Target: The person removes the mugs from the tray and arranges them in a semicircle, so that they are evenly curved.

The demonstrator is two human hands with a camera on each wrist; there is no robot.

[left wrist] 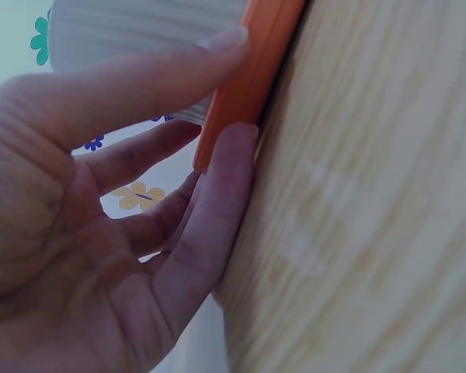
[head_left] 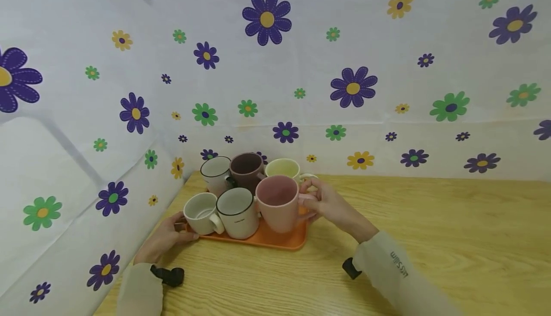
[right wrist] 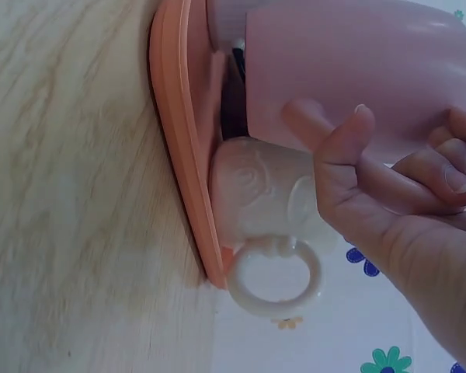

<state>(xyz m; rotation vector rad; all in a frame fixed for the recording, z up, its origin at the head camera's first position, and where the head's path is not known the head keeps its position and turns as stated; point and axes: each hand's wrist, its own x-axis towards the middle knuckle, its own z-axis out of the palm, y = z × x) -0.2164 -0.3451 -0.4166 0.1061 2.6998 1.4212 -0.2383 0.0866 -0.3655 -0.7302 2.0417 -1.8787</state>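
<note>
My right hand (head_left: 333, 207) grips the handle of a pink mug (head_left: 277, 213). In the right wrist view a gap shows between that mug's base and the orange tray (right wrist: 175, 93), so it is held just above it. At the tray's left end my left hand (head_left: 165, 237) pinches the rim, thumb on top and fingers at the side. Along the front stand a small white mug (head_left: 199, 219) and a white mug with a dark rim (head_left: 237, 223). Behind are another dark-rimmed white mug (head_left: 214, 182), a brown mug (head_left: 247, 172) and a cream mug (head_left: 281, 167).
The tray lies on a wooden table (head_left: 430, 230), near its back left corner. White cloth with printed flowers (head_left: 301, 58) hangs behind the table and along its left side. In the right wrist view, the cream mug's ring handle (right wrist: 314, 280) sticks out past the tray's edge.
</note>
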